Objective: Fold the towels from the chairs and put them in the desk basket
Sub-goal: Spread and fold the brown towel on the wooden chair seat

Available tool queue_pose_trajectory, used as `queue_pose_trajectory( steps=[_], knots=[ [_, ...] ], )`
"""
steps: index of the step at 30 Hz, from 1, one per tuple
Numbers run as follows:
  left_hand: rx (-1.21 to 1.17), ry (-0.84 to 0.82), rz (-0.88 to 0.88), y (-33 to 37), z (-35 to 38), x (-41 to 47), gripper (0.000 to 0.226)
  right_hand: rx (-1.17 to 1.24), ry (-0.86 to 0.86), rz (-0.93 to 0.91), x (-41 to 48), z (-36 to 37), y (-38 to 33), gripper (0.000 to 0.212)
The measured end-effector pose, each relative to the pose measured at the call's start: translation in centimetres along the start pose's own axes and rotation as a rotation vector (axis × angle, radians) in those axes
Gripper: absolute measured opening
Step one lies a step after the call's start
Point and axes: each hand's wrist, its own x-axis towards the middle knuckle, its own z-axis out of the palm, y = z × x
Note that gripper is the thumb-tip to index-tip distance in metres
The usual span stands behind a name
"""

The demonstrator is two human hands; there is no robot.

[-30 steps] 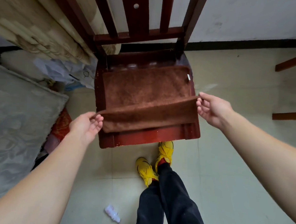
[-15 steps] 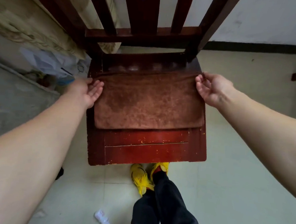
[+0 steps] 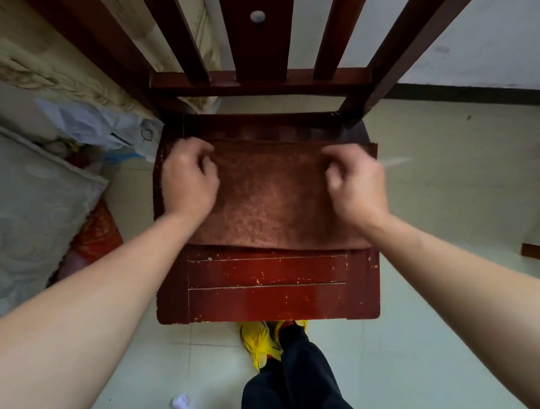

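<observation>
Folded brown towel (image 3: 272, 198) lies flat on the rear part of the red chair seat (image 3: 266, 287). Our left hand (image 3: 189, 179) sits on its far left corner, right hand (image 3: 354, 188) on the far right, fingers of both curled. Motion blur; we cannot tell whether either pinches the cloth.

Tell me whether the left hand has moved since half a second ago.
Yes. Against the chair seat, the left hand has shifted right, from beside the seat's left edge to over the towel's left part.
</observation>
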Motion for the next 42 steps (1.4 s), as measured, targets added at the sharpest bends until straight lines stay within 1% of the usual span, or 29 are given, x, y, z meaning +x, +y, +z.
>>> queue_pose_trajectory(
  steps=[1,2,3,4,6,8,10,12,13,14,15,17,18,19,20,21,23,24,25,27,29,30,32,33,35,37,38,40,42],
  knots=[
    [0.081,-0.060,0.104,0.1,0.5,-0.4,0.025,-0.093,-0.076,-0.137,-0.3,0.8,0.0,0.035],
    [0.165,-0.115,0.167,0.1,0.9,-0.7,0.028,-0.185,-0.138,-0.232,-0.5,1.5,-0.2,0.036],
    [0.249,-0.147,0.192,-0.5,1.4,-0.5,0.033,-0.264,-0.180,-0.280,-0.3,2.2,0.0,0.039],
    [0.317,-0.160,0.194,-0.9,1.4,-0.1,0.038,-0.332,-0.204,-0.285,0.0,2.6,0.1,0.042],
    [0.404,-0.174,0.165,-1.5,1.0,1.4,0.041,-0.422,-0.236,-0.227,0.9,2.9,0.6,0.050],
    [0.468,-0.217,0.174,-1.5,0.4,2.8,0.034,-0.477,-0.259,-0.203,1.4,3.0,1.2,0.053],
    [0.448,-0.233,0.159,-1.2,-0.1,3.9,0.024,-0.506,-0.268,-0.234,1.3,3.1,1.6,0.053],
    [0.387,-0.167,0.073,-1.1,-0.5,4.6,0.018,-0.528,-0.274,-0.241,0.9,3.4,1.9,0.053],
    [0.375,-0.117,0.055,-1.1,-0.5,4.7,0.017,-0.533,-0.269,-0.241,0.9,3.4,1.9,0.053],
    [0.387,-0.079,0.077,-1.0,-0.5,4.4,0.016,-0.536,-0.261,-0.240,0.9,3.5,1.9,0.053],
    [0.403,-0.059,0.151,-0.7,-0.4,3.8,0.016,-0.538,-0.257,-0.241,0.8,3.5,1.9,0.052],
    [0.412,-0.081,0.360,-0.6,0.4,1.3,0.015,-0.549,-0.262,-0.244,0.8,3.4,1.9,0.053],
    [0.416,-0.109,0.429,-1.0,0.9,-0.2,0.015,-0.555,-0.269,-0.246,0.8,3.4,1.9,0.053],
    [0.423,-0.118,0.434,-1.8,1.2,-1.6,0.016,-0.559,-0.276,-0.248,0.9,3.3,1.9,0.053],
    [0.417,-0.102,0.352,-2.7,1.5,-3.0,0.019,-0.561,-0.283,-0.248,0.9,3.3,1.9,0.054],
    [0.384,-0.068,0.187,-3.6,1.4,-4.4,0.026,-0.563,-0.293,-0.246,1.0,3.3,2.0,0.054],
    [0.224,0.043,-0.247,-4.7,0.6,-6.3,0.040,-0.569,-0.299,-0.237,1.0,3.3,1.9,0.054],
    [0.130,0.098,-0.422,-5.0,0.1,-6.9,0.044,-0.573,-0.296,-0.234,1.0,3.3,1.8,0.054],
    [0.052,0.134,-0.531,-5.3,-0.5,-7.6,0.044,-0.579,-0.301,-0.227,0.8,3.4,1.6,0.054],
    [-0.052,0.135,-0.575,-5.6,-1.4,-8.4,0.033,-0.590,-0.316,-0.184,0.8,3.5,0.9,0.055],
    [-0.104,0.054,-0.569,-5.8,-2.6,-9.0,0.024,-0.593,-0.320,-0.141,0.4,3.6,-0.4,0.057],
    [-0.113,-0.005,-0.557,-5.8,-3.0,-9.2,0.024,-0.587,-0.312,-0.151,0.1,3.7,-1.2,0.060],
    [-0.127,-0.112,-0.490,-6.0,-3.4,-9.6,0.026,-0.553,-0.299,-0.284,-1.0,4.5,-3.0,0.062],
    [-0.122,-0.136,-0.431,-6.1,-3.5,-9.7,0.024,-0.529,-0.319,-0.366,-1.6,5.2,-3.7,0.061],
    [-0.086,-0.110,-0.306,-6.1,-3.5,-9.8,0.016,-0.512,-0.403,-0.461,-2.6,6.9,-4.5,0.056],
    [-0.123,-0.055,-0.256,-5.9,-3.7,-9.4,0.010,-0.532,-0.461,-0.434,-2.8,8.1,-4.3,0.054],
    [-0.194,-0.039,-0.281,-5.6,-3.9,-9.1,0.008,-0.545,-0.462,-0.419,-2.7,8.3,-4.0,0.054],
    [-0.347,-0.053,-0.397,-5.5,-4.2,-8.4,0.009,-0.574,-0.449,-0.432,-2.6,8.6,-3.5,0.055],
    [-0.436,-0.145,-0.492,-5.7,-4.3,-7.8,0.017,-0.596,-0.458,-0.438,-2.5,8.5,-3.4,0.056]
  ],
)
